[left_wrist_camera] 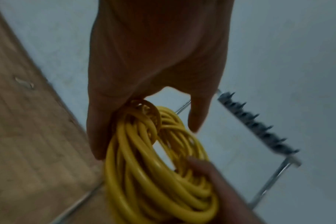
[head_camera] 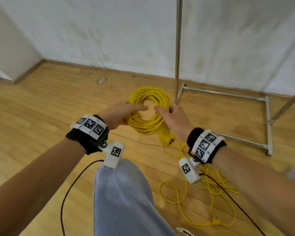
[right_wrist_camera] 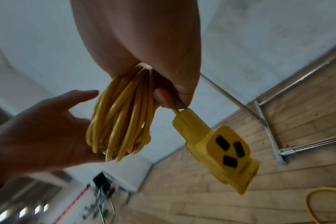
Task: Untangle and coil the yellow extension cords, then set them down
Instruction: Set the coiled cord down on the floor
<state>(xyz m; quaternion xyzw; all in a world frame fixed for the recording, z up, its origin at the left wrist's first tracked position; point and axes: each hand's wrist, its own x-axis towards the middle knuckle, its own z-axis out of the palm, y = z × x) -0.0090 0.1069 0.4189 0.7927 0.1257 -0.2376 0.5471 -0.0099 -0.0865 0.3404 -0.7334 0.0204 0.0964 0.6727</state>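
Note:
A coiled yellow extension cord (head_camera: 147, 92) hangs in the air between my two hands, above the wooden floor. My right hand (head_camera: 172, 116) grips its right side, with fingers curled round the bundled strands (right_wrist_camera: 121, 121). The cord's yellow three-slot socket block (right_wrist_camera: 220, 148) dangles just below that hand (right_wrist_camera: 144, 37). My left hand (head_camera: 126, 113) lies flat against the coil's left side with straight fingers, its palm (right_wrist_camera: 48, 128) under the loops and thumb held apart (left_wrist_camera: 197, 115). A second yellow cord (head_camera: 215, 189) sprawls loose and tangled on the floor at lower right.
A chrome clothes rack stands right behind the coil, its upright pole (head_camera: 178, 48) and floor frame (head_camera: 269, 126) to the right. My trouser leg (head_camera: 123, 201) fills the lower middle. A thin black cable (head_camera: 70, 188) trails from the left wrist. White walls close the far side.

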